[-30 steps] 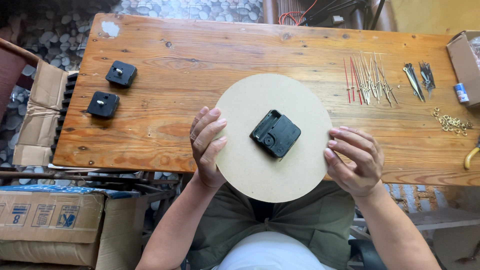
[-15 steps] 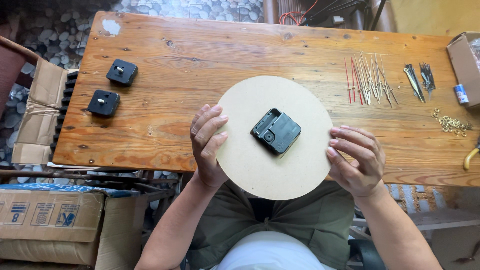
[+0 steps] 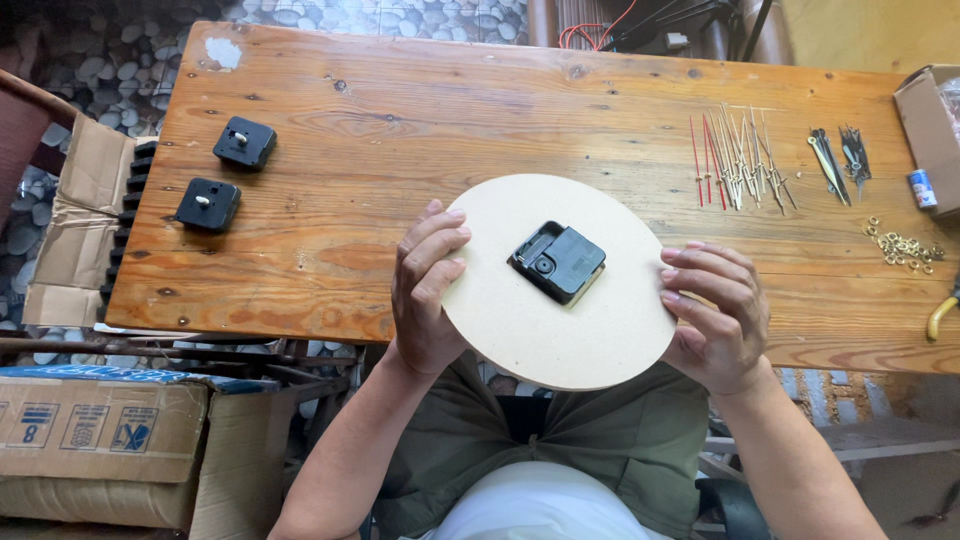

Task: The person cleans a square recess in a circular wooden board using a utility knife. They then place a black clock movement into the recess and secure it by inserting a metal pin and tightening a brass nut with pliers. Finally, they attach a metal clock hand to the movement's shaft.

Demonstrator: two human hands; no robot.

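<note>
A round beige fibreboard disc (image 3: 590, 330) is held by its edges over the near edge of the wooden table (image 3: 480, 130). My left hand (image 3: 428, 285) grips its left rim and my right hand (image 3: 712, 315) grips its right rim. A black square clock movement (image 3: 558, 261) sits at the disc's centre, turned at an angle. Two more black movements (image 3: 245, 142) (image 3: 208, 204) lie on the table at the far left.
Thin red and metal clock hands (image 3: 735, 160) lie in a row at the right, with darker hands (image 3: 838, 155) and small brass rings (image 3: 903, 244) beyond. A cardboard box (image 3: 930, 125) stands at the right edge. Cardboard boxes (image 3: 100, 440) sit on the floor at left.
The disc with the movement has shifted slightly; both hands keep their grip on its rim.
</note>
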